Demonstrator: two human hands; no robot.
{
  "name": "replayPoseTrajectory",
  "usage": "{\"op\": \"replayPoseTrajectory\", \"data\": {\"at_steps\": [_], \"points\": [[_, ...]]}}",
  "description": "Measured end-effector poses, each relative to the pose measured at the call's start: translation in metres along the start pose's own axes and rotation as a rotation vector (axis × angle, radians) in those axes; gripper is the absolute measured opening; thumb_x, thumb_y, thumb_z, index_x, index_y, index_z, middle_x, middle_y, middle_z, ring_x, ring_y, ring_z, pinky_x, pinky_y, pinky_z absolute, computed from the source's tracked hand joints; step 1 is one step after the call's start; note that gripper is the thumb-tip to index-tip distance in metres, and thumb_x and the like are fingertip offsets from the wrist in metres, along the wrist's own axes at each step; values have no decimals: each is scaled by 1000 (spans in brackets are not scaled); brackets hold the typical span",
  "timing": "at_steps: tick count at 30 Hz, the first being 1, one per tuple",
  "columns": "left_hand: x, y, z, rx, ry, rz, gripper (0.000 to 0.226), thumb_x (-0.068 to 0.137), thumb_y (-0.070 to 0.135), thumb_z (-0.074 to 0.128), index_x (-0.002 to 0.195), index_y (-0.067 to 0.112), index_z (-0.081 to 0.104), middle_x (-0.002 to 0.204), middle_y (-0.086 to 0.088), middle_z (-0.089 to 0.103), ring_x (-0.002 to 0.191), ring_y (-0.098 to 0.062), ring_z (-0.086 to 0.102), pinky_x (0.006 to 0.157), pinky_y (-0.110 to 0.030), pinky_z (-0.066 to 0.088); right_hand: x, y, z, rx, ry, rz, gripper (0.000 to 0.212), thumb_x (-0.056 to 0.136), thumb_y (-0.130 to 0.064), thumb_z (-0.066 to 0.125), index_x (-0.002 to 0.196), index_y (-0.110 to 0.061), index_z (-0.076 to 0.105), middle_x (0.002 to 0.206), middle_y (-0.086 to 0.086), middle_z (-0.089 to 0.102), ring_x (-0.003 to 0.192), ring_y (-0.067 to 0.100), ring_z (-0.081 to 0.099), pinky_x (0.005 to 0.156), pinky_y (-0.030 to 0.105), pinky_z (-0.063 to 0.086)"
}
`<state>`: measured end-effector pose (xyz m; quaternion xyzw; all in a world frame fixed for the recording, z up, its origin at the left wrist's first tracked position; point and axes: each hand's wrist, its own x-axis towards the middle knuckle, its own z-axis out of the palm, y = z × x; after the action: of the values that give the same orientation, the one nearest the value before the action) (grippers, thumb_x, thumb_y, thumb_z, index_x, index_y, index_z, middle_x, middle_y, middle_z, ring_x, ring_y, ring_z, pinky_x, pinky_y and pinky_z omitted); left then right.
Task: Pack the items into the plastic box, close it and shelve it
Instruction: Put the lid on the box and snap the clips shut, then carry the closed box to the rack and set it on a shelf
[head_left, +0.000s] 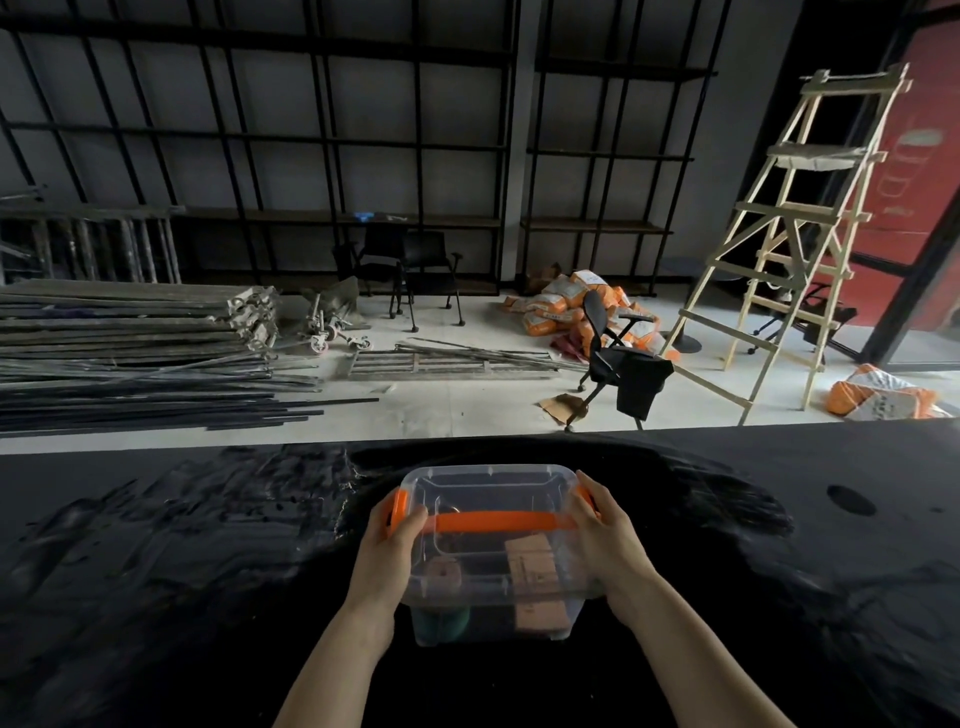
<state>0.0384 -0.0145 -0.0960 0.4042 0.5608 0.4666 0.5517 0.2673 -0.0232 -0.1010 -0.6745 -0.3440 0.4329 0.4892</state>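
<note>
The scene is dim overall. The brightest zone is the pale floor (467, 400) in the middle distance, lit from the right side, where the ladder (795, 234) also catches light. The back wall and shelving (322, 140) stay in deep shade with little detail. The black worktop (156, 545) reads almost solid black; faint grey sheen marks its left part, and its surface texture looks smeared. The clear box (491, 551) shows soft reflections on its lid, and its contents appear hazy. Both forearms are evenly lit, without hard shadows. Wide-angle distortion bends the shelving uprights and the worktop's far edge. Fine detail is soft throughout, worst toward the corners.
</note>
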Motion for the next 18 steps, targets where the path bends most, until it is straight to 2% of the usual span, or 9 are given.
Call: {"op": "replayPoseTrajectory", "data": {"at_steps": [2,5,9,12,15,16,18], "points": [[4,3,2,-2,14,-14,42,97,30,58,138,31,50,105,12,61,96,-11,58,78,-34,42,2,-2,-1,35,-18,22,51,98,-49,53,147,-37,45,132,5,61,117,27,63,102,53,51],[8,9,5,49,32,-11,37,95,27,60,131,31,55,110,5,65,114,-23,57,96,-42,41,6,-3,-2,76,-12,37,52,96,-51,56,145,-36,48,124,5,66,107,26,69,93,48,58],[0,12,8,79,17,-38,37,94,27,60,130,28,58,112,0,68,110,-22,60,103,-47,43,5,4,-6,85,6,37,56,91,-57,60,142,-36,51,117,4,70,99,25,73,86,45,62],[0,20,14,78,33,-8,26,96,25,59,122,27,58,103,0,66,103,-23,62,102,-51,48,3,-4,-11,94,-10,40,56,89,-60,61,139,-37,54,117,3,71,99,25,73,87,46,61],[-10,26,64,128,-74,53,26,97,27,57,123,26,56,101,1,63,104,-23,61,102,-51,48,-14,-8,-65,137,95,-2,50,91,-54,63,136,-34,57,115,5,72,98,26,73,83,44,62],[-19,27,86,133,-120,75,23,98,27,57,121,27,55,98,3,61,99,-20,61,99,-47,48,-22,-6,-89,147,142,-16,47,92,-50,63,135,-31,59,114,5,72,98,26,73,85,45,61],[-37,23,129,139,-216,112,16,99,24,55,114,27,53,91,8,58,84,-10,57,82,-34,46,-40,3,-140,164,245,-44,42,94,-45,63,133,-29,61,115,5,71,100,25,72,89,47,60]]}}
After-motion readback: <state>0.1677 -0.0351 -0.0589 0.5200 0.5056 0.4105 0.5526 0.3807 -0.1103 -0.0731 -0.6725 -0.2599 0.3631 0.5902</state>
